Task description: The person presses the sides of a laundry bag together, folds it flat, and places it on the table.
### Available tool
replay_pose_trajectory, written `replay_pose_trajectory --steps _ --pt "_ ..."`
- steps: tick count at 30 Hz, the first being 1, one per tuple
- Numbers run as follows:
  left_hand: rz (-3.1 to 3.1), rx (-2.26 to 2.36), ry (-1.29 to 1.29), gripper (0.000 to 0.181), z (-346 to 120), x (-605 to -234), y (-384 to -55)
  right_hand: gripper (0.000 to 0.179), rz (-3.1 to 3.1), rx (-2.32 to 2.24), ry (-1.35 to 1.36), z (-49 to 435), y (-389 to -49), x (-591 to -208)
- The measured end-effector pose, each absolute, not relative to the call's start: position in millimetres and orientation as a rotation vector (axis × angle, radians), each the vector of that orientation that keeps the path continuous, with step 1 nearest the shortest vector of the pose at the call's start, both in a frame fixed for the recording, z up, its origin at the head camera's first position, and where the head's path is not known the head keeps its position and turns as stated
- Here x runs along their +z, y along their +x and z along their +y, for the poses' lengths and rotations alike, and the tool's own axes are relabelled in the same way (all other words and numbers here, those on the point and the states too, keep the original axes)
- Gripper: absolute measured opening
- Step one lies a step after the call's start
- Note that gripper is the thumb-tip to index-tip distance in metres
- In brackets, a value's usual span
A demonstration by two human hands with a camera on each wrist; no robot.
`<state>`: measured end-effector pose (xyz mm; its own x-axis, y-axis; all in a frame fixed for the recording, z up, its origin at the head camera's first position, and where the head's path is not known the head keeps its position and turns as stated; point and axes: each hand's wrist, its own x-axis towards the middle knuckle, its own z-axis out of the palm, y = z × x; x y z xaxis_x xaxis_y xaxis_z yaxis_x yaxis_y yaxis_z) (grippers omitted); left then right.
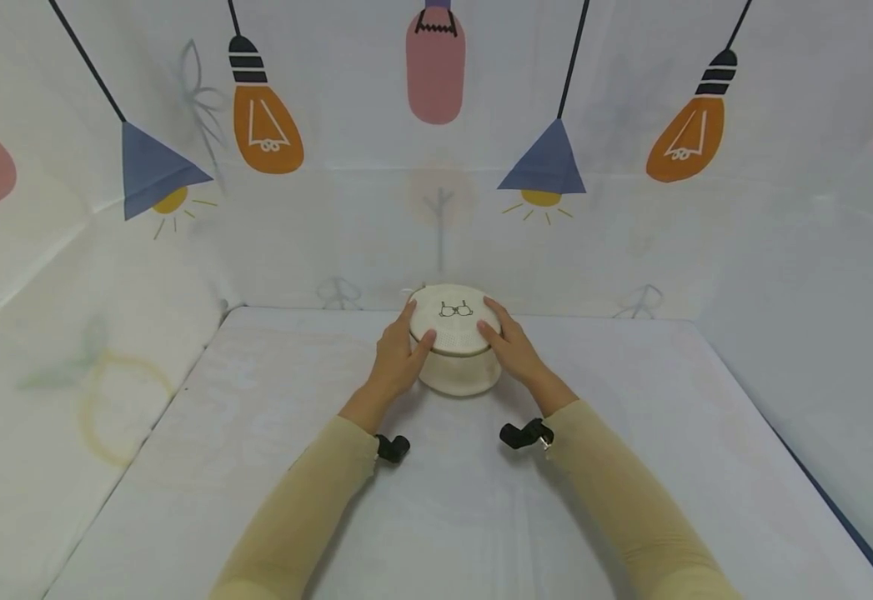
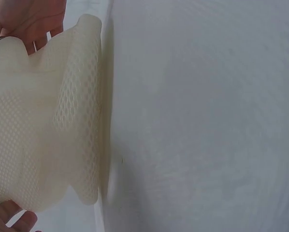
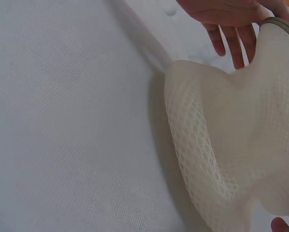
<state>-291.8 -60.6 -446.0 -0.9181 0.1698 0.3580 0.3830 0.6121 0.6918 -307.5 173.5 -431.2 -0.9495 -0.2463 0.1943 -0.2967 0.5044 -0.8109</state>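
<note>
Fingers (image 1: 423, 346) hold round-topped, cream mesh bag (image 1: 454, 337).

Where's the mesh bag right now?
In the head view, the mesh bag is just right of centre, near the back of the table, between the left hand and right hand.

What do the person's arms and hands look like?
Long, plain beige sleeves cover the arms, ending near the wrists. A small, dark left wrist device and a matching right wrist device stick out there. The left hand and right hand wear no gloves.
</note>
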Motion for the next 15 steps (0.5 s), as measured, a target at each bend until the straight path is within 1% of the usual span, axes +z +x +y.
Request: replay_pose_trajectory --steps 15 --pt "-2.548 -1.258 -0.478 0.071 -57.7 -441.0 -282.6 0.065 -2.699 1.452 0.462 170.0 -298.1 -426.0"
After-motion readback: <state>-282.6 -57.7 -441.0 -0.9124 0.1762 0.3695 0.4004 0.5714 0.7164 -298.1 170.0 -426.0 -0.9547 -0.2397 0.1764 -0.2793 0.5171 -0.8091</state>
